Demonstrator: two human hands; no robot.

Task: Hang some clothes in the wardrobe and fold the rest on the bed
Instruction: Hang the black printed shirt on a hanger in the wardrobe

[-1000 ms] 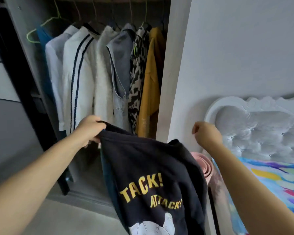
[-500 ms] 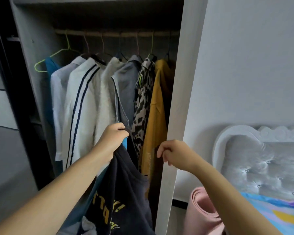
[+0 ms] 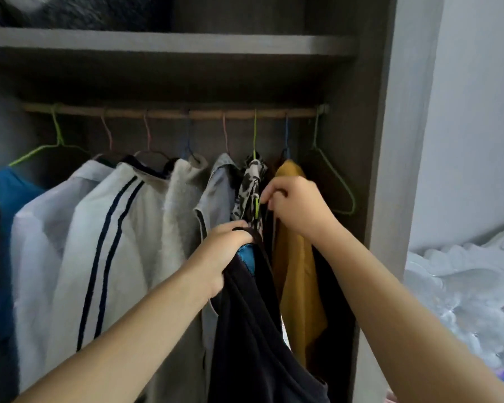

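The open grey wooden wardrobe (image 3: pixel 390 141) holds seven garments on its wooden rail (image 3: pixel 172 113) — blue, white, striped white, cream, grey, leopard-print and mustard — plus one bare green wire hanger (image 3: pixel 336 181) at the rail's right end. The left hand (image 3: pixel 226 251) grips the black printed T-shirt (image 3: pixel 253 330) by its neck. Since half a second ago the right hand (image 3: pixel 294 205) has risen inside, fingers curled, pinching at the mustard shirt (image 3: pixel 296 271).

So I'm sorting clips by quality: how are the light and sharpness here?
Head view: wardrobe interior dim, shelf shading the rail; wall at right brighter; bed soft and washed out; hands and black shirt reasonably sharp; wide-angle bowing at the edges.
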